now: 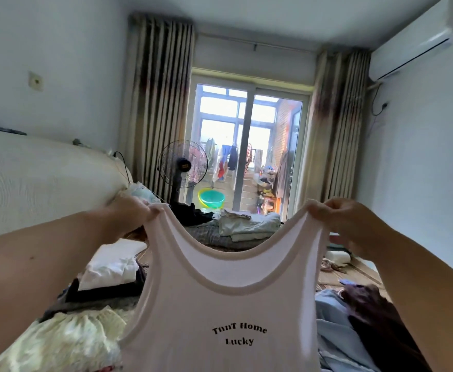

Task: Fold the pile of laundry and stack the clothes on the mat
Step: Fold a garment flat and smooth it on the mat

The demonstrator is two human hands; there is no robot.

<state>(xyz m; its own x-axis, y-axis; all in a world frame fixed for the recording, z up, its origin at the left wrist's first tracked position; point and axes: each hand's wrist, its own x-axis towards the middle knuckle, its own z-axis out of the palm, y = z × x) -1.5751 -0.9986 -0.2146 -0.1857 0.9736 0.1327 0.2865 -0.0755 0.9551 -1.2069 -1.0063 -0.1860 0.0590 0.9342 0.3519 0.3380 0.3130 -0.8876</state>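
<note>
Tank top [221, 304], pale pink with a black "TnnT Home Lucky" print, hung spread in the air between both raised hands, front facing the person. Left hand [132, 210] pinched the top of the left shoulder strap, fingers curled onto the fabric. Right hand [335, 214] pinched the top of the right strap likewise. Both hands sat level with each other, well apart, so the neckline drooped in a wide curve between them and the body of the garment fell below the wrists.

Positions below taken relative to the tank top. Beneath it lay the woven mat [354, 275], visible to its right. Left of it and lower: a folded white garment [112, 265] on top of dark clothes, and nearer, a crumpled pale yellow piece [67, 336]. Right of it and lower: a heap of blue cloth [332, 326] with a dark maroon garment [372, 318] lying against it. Behind it, past the neckline: a folded grey-green stack [249, 224]. Farther behind: a standing fan [183, 163], a green basin [211, 198] and a glass balcony door [250, 146] between striped curtains.
</note>
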